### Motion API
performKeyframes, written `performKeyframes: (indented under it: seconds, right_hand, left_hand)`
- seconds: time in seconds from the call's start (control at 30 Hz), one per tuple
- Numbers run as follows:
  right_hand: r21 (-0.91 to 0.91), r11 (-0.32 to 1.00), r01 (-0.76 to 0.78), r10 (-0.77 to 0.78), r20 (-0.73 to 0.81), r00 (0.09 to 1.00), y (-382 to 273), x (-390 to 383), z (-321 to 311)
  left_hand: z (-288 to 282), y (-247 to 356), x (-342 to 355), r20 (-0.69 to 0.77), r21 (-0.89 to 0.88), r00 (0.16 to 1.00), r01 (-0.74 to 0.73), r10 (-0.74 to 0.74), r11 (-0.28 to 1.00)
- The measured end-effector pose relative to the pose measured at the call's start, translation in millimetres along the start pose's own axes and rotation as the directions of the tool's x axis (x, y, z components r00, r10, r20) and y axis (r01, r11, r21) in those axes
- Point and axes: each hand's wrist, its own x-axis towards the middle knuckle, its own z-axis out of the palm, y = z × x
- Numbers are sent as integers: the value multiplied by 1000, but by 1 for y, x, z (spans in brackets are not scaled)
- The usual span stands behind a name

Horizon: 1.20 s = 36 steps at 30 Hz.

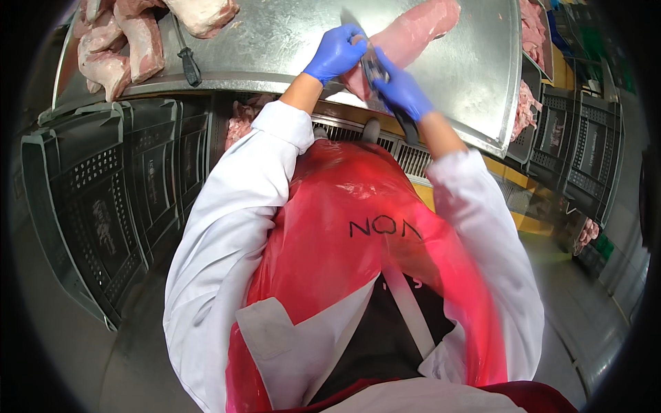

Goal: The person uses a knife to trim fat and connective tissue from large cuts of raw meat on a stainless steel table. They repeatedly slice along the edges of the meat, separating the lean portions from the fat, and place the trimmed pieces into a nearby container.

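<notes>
My left hand (334, 56), in a blue glove, is closed at a grey metal blade (350, 19) over the steel table; what its fingertips hold is unclear. Just to its right, my right hand (403, 93), also gloved, is closed on a long dark-handled metal tool (406, 125) that runs up toward the left hand. The tool's shape is partly hidden and blurred. A long pink piece of meat (420, 31) lies diagonally on the table (482, 96), under and behind both hands.
Pale meat cuts (138, 51) and a dark-handled tool (188, 65) lie at the table's left. Dark crates stand left (82, 206) and right (585, 151), with meat trimmings in containers (530, 31) at the right. A floor grate (406, 158) shows below the table.
</notes>
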Motion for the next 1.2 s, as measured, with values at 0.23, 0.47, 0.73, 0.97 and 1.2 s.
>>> performKeyframes:
  seconds: [0.23, 0.47, 0.73, 0.97, 1.2]
  right_hand:
    - [48, 998, -42, 13, 481, 877, -12, -98, -13]
    - [81, 995, -55, 61, -72, 996, 49, 14, -93]
    - [-198, 968, 152, -189, -184, 965, 108, 122, -86]
    - [-349, 933, 89, -95, -2, 995, 126, -4, -67]
    - [-250, 953, 173, -120, 214, 969, 149, -63, -101]
  left_hand:
    - [-99, 60, -38, -242, -259, 964, 47, -112, 965]
    - [-225, -7, -166, -58, 844, 872, 304, -486, 443]
    - [60, 22, -11, 156, 826, 983, -185, 99, 532]
    - [71, 28, 66, 42, 870, 936, 137, -349, 473]
    - [-34, -51, 117, -136, 137, 858, 512, -496, 848]
